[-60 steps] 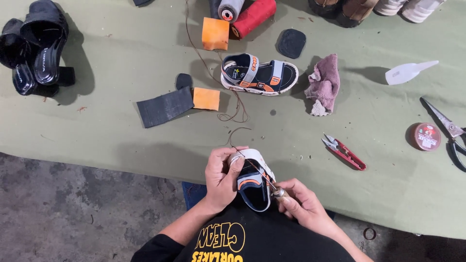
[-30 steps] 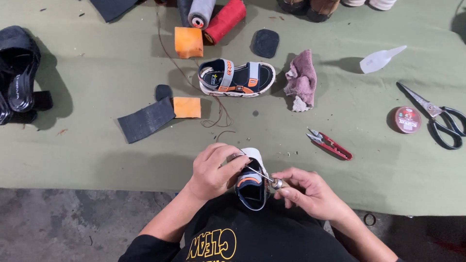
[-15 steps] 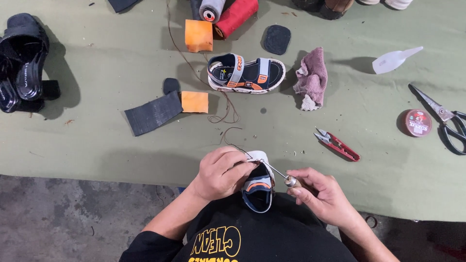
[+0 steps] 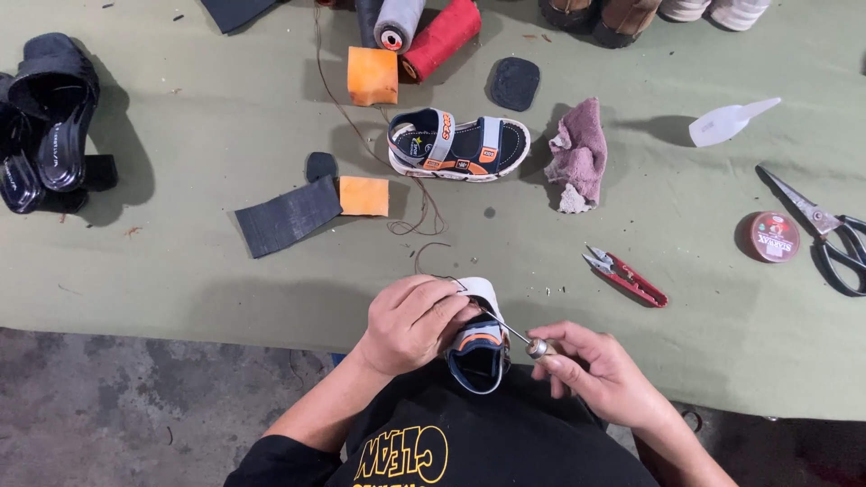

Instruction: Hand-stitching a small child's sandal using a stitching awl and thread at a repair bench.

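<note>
Hands work at the near edge of the green cloth-covered table (image 4: 180,298). The left hand (image 4: 410,323) is wrapped around a small navy, orange and white child's sandal (image 4: 478,347), gripping its toe end, and holds it upright over the person's lap against the table edge. The right hand (image 4: 600,374) pinches the metal-collared handle of a thin stitching awl (image 4: 514,332) between thumb and fingers, the needle slanting up-left into the sandal near the left fingers. A dark brown thread (image 4: 424,243) runs from the sandal away across the cloth.

Just beyond, to the right, lie red-handled thread snips (image 4: 629,277). Farther out on the left sit a dark grey rubber strip (image 4: 287,216) and an orange square patch (image 4: 363,195), touching. Behind them rests the matching second sandal (image 4: 458,144), with a crumpled pink rag (image 4: 577,153) beside it. At the right edge are a round tin (image 4: 769,236) and black-handled scissors (image 4: 825,230). Black heeled shoes (image 4: 45,122) stand far left. At the far edge lie a red thread spool (image 4: 442,36) and a grey thread spool (image 4: 397,22).
</note>
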